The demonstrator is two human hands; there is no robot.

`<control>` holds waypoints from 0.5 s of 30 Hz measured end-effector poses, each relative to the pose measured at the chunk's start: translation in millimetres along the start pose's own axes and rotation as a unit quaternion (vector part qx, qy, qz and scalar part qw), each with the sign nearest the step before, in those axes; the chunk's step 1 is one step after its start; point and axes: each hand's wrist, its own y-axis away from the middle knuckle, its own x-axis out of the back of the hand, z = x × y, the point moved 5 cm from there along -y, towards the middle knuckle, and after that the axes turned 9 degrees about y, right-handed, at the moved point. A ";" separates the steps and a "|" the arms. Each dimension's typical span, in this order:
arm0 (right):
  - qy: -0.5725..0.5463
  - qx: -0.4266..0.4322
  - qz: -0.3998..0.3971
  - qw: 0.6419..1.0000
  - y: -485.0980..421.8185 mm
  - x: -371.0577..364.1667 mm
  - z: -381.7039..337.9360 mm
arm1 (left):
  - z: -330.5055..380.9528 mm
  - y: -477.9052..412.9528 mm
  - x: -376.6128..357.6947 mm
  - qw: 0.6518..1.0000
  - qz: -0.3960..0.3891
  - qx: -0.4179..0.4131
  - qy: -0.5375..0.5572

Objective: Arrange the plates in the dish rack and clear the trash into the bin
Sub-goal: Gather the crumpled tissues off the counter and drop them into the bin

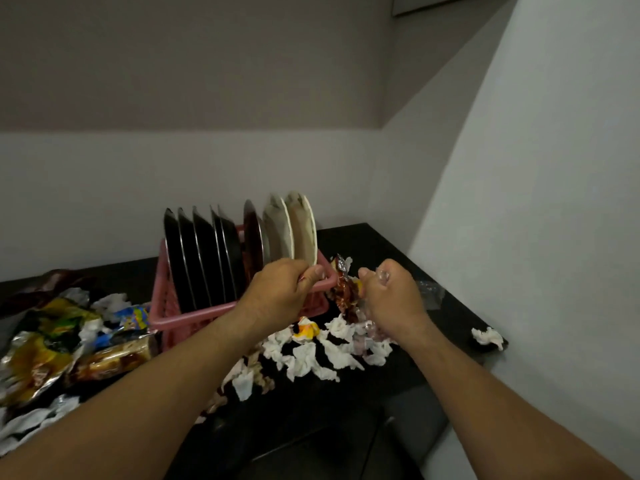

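Plates (207,251) seemingly all in rack (194,315), L hand (280,289) gripping end white plate (304,226); R hand (391,292) clutching clear wrapper (382,276); tissues (311,358), packets (52,341) uncleared on bench (450,323); bin unseen.

Pink dish rack (194,315); black plates (204,251), two cream plates (301,226). Black counter (381,244), white tissues (311,358), yellow-green foil wrappers (45,344) at its left edge.

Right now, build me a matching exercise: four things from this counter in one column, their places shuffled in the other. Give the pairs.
1. black plates
2. rightmost white plate
3. lone tissue
4. snack wrappers

A. on the counter, left of the pink rack
B. right end of the rack
C. near the counter's right edge, by the wall
D. left part of the rack

Pairs: 1-D, 2-B, 3-C, 4-A
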 end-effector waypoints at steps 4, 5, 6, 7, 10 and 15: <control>-0.083 0.006 0.016 0.996 41.7 -3.6 -20.7 | -6.7 29.8 11.6 1.000 -0.010 -0.009 -0.005; -0.107 0.006 -0.025 0.994 50.6 -7.8 -24.7 | -6.8 35.7 12.8 1.000 -0.014 -0.012 -0.009; -0.114 0.004 -0.068 0.991 58.7 -13.1 -27.0 | -6.4 41.4 14.0 1.000 -0.020 -0.013 -0.008; -0.103 -0.004 -0.101 0.990 66.0 -17.5 -27.0 | -5.1 46.8 15.0 1.000 -0.025 -0.012 -0.002; -0.087 -0.049 -0.100 0.990 79.2 -19.1 -14.4 | 1.5 62.9 19.4 0.999 -0.035 -0.011 0.028; -0.124 -0.063 -0.078 0.987 99.5 -2.5 11.1 | 6.0 85.6 19.6 0.999 -0.036 0.003 0.038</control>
